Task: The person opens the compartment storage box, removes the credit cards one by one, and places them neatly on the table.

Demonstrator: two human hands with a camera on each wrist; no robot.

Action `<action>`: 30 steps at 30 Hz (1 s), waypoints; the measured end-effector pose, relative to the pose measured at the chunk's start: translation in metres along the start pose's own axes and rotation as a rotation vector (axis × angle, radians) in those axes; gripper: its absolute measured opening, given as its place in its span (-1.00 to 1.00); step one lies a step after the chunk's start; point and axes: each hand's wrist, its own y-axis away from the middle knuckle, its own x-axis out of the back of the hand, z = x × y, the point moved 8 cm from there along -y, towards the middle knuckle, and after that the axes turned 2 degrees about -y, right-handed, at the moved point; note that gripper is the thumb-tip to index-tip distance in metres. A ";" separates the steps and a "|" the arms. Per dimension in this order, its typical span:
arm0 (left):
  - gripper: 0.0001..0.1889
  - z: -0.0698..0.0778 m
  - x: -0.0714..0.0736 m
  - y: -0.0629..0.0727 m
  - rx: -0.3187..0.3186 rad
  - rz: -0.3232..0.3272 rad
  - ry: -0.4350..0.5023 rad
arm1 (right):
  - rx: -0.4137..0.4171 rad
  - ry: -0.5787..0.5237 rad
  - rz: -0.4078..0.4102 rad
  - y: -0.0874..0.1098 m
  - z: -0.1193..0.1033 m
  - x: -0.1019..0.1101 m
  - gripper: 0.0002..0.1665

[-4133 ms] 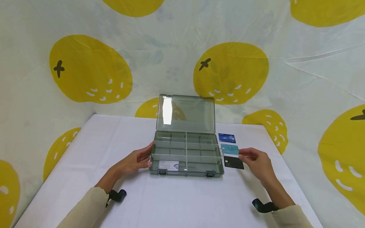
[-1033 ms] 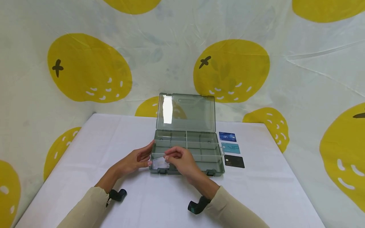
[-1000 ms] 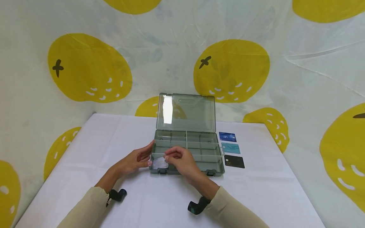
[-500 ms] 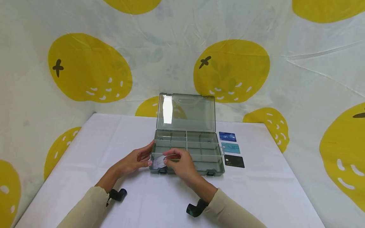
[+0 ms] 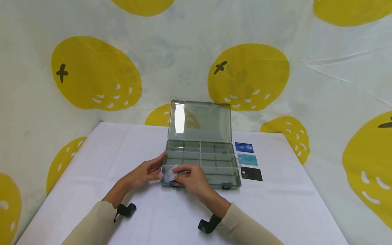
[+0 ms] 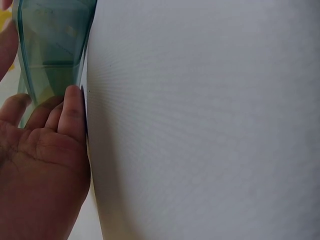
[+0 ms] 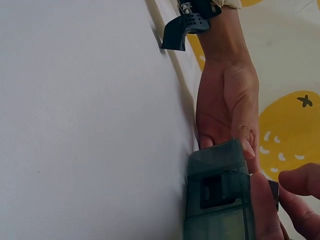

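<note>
A grey translucent compartment box (image 5: 222, 172) stands on the white table with its clear lid (image 5: 205, 122) raised at the back. My left hand (image 5: 146, 173) holds the box's left side, fingers along the wall (image 6: 72, 112) and thumb at the front left edge. Over the front left compartment, my right hand (image 5: 193, 178) pinches a pale card (image 5: 169, 174) between thumb and fingers. That card is tilted, its right part covered by the fingertips. In the right wrist view its dark edge (image 7: 273, 194) shows between the fingers, beside the box's front latch (image 7: 217, 190).
Right of the box lie a blue card (image 5: 244, 147), a teal card (image 5: 247, 159) and a black card (image 5: 251, 173), in a column. Clear dividers (image 5: 200, 153) split the box into several compartments. A fruit-print cloth (image 5: 183, 68) hangs behind the table.
My right hand has come from the teal card to the front left compartment and taken hold of the pale card there. Over the last second the card has tilted further. My left hand has stayed put.
</note>
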 end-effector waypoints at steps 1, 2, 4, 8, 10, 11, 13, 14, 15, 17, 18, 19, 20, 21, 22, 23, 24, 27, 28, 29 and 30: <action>0.01 0.001 0.000 -0.001 -0.003 -0.001 0.000 | -0.003 -0.011 0.004 0.000 0.000 0.000 -0.70; 0.01 0.002 0.000 -0.001 -0.006 -0.001 0.000 | -0.003 -0.018 0.010 0.000 0.000 0.000 -0.70; 0.01 0.003 0.000 -0.002 -0.007 -0.001 -0.001 | -0.007 -0.021 0.023 -0.001 -0.001 0.001 -0.70; 0.01 0.004 0.000 -0.001 0.003 0.004 -0.001 | -0.011 -0.013 0.039 -0.001 -0.002 0.004 -0.71; 0.02 0.003 0.000 -0.001 0.007 0.006 -0.001 | -0.014 0.002 0.049 -0.001 -0.002 0.006 -0.72; 0.02 0.003 0.000 0.000 0.010 0.008 0.000 | -0.011 0.008 0.053 -0.001 -0.002 0.008 -0.73; 0.03 0.002 0.000 0.000 0.013 0.008 0.001 | -0.006 0.021 0.062 0.000 -0.003 0.011 -0.75; 0.04 0.002 0.000 0.000 0.018 0.008 0.001 | -0.004 0.030 0.067 0.001 -0.003 0.012 -0.76; 0.04 0.001 0.000 0.000 0.023 0.010 0.001 | -0.002 0.036 0.072 0.001 -0.004 0.015 -0.76; 0.05 0.000 0.000 0.000 0.030 0.013 0.002 | 0.004 0.049 0.079 0.002 -0.005 0.019 -0.75; 0.05 -0.001 0.000 0.000 0.034 0.013 0.003 | 0.006 0.058 0.084 0.003 -0.005 0.021 -0.75; 0.05 -0.001 0.000 0.000 0.038 0.014 0.006 | 0.010 0.065 0.087 0.003 -0.005 0.024 -0.73; 0.05 -0.001 0.000 0.000 0.039 0.015 0.007 | 0.014 0.068 0.090 0.003 -0.005 0.026 -0.72; 0.05 -0.002 0.000 0.000 0.037 0.014 0.008 | 0.020 0.071 0.092 0.004 -0.006 0.028 -0.71; 0.05 -0.002 0.000 0.000 0.036 0.012 0.011 | 0.024 0.075 0.092 0.005 -0.007 0.030 -0.70; 0.05 -0.002 0.001 0.000 0.037 0.013 0.013 | 0.028 0.076 0.090 0.006 -0.007 0.032 -0.70; 0.05 -0.001 0.001 0.000 0.037 0.012 0.014 | 0.030 0.078 0.090 0.007 -0.008 0.035 -0.69; 0.05 -0.002 0.001 0.001 0.037 0.013 0.007 | 0.039 0.083 0.088 0.010 -0.009 0.044 -0.66; 0.05 -0.001 0.000 0.001 0.039 0.014 0.005 | 0.039 0.081 0.091 0.011 -0.009 0.047 -0.64; 0.04 -0.001 0.000 0.001 0.036 0.014 0.001 | 0.041 0.079 0.094 0.012 -0.010 0.051 -0.63; 0.04 -0.001 0.000 0.000 0.033 0.014 -0.001 | 0.041 0.076 0.098 0.013 -0.010 0.055 -0.62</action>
